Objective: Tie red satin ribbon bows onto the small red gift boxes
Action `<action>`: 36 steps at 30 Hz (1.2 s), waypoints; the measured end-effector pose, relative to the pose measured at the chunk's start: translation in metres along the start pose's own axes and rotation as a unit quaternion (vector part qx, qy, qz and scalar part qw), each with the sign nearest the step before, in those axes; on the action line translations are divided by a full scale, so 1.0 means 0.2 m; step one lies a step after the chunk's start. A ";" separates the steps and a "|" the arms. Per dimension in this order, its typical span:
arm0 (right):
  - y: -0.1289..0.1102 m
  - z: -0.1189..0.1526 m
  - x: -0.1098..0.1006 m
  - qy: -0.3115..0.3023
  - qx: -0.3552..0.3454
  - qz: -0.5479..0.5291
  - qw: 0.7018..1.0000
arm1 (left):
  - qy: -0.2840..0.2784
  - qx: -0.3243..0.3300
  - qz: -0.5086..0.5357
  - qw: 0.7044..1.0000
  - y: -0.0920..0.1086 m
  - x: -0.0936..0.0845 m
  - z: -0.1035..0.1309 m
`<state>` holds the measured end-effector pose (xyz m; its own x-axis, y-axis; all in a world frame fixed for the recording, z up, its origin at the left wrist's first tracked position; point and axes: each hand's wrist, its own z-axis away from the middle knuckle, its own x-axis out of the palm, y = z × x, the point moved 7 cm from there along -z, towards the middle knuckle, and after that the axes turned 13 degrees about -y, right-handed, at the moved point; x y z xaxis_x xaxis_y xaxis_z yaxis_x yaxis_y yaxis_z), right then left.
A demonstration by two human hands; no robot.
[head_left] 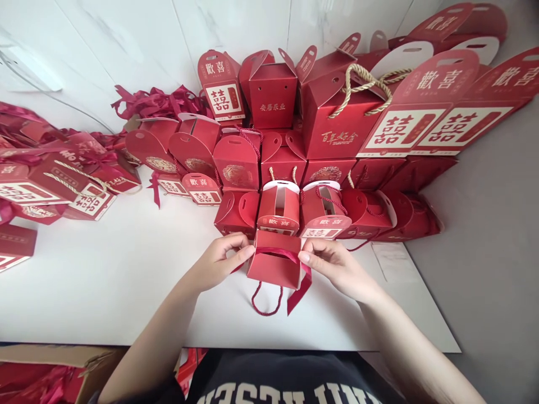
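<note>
A small red gift box (273, 271) stands on the white table in front of me, between my two hands. Across its top runs a dark red ribbon (275, 251), and one tail of it hangs down on the right. My left hand (227, 259) pinches the ribbon at the box's left edge. At the opposite edge, my right hand (332, 265) has thumb and fingers closed on the ribbon too. A twisted red cord handle (267, 313) loops from the near side of the box onto the table.
Rows of red gift boxes (238, 160) are stacked right behind, up to the marbled wall (236, 25). Ribbon-tied boxes (37, 179) pile up on the left, with loose ribbons (162, 102) behind. A cardboard carton (95, 359) sits below the table's (138, 292) near edge.
</note>
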<state>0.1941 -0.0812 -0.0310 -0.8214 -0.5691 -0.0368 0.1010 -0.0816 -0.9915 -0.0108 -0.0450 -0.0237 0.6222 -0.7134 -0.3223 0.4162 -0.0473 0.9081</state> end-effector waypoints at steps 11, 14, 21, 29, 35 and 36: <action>-0.18 0.05 0.07 0.088 0.067 0.345 0.932 | 0.081 -0.010 -0.082 0.993 0.14 0.09 0.09; -0.20 0.02 0.12 0.046 0.133 0.494 0.858 | 0.063 -0.013 -0.075 0.995 0.14 0.12 0.08; -0.20 -0.04 0.14 -0.019 0.082 0.429 0.899 | 0.024 -0.039 0.011 0.999 0.05 0.16 0.02; 0.01 -0.01 0.06 -0.027 0.000 -0.057 0.998 | 0.033 -0.042 0.057 0.997 0.01 0.12 0.02; 0.07 0.01 -0.01 -0.024 -0.019 -0.139 0.990 | -0.016 -0.057 0.108 0.992 -0.05 0.06 0.04; 0.07 0.01 -0.02 -0.017 -0.014 -0.139 0.990 | -0.021 -0.058 0.105 0.993 -0.04 0.06 0.04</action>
<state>0.1996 -0.0820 -0.0445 -0.7959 -0.5551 0.2419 -0.1428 -0.2162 -0.9659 -0.0116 -0.0593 -0.0339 0.6761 -0.7278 -0.1147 0.3548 0.1852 0.9164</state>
